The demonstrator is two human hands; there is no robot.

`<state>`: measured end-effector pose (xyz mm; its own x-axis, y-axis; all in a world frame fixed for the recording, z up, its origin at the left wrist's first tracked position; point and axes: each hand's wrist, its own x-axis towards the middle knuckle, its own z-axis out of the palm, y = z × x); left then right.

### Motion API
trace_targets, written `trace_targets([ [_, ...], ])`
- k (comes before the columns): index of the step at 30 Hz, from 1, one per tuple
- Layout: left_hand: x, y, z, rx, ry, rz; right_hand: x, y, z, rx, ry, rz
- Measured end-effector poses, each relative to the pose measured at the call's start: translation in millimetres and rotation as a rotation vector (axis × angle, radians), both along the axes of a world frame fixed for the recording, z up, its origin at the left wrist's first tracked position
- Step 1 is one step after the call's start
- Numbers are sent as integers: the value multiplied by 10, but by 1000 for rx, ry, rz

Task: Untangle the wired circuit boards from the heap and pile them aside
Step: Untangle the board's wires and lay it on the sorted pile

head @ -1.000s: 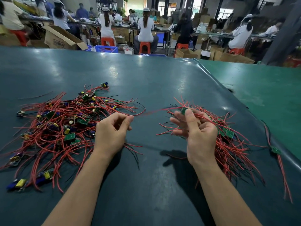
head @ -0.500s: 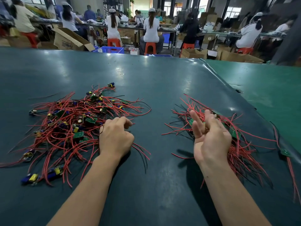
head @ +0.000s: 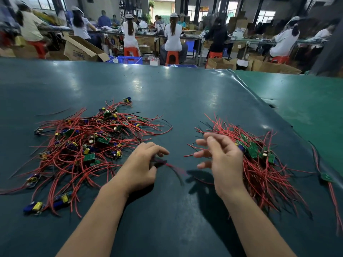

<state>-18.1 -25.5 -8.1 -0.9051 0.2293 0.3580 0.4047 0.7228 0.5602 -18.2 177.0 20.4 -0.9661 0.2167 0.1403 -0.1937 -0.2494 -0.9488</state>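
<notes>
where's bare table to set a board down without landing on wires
Free: the far table beyond both piles, and the near strip around the forearms. Narrow: the gap between the tangled heap and the sorted pile, taken by the left hand and right hand.

Your two bare forearms reach forward side by side, hands apart.

Your left hand [head: 141,169] is palm down with fingers curled, pinching a blurred red wire. Your right hand [head: 222,160] is raised on edge, fingers loosely spread and bent, gripping nothing.
</notes>
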Motion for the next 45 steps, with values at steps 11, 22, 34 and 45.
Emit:
trace_targets([
  [11, 5, 294, 33, 360, 601, 28, 8, -74, -123, 352, -18, 223],
  [22, 7, 315, 28, 350, 498, -101, 25, 52, -49, 71, -186, 582],
  [34, 14, 406, -26, 508, 244, -102, -21, 33, -147, 174, -52, 453],
  [45, 35, 414, -17, 469, 190, -142, -103, 0, -194, 177, -71, 250],
])
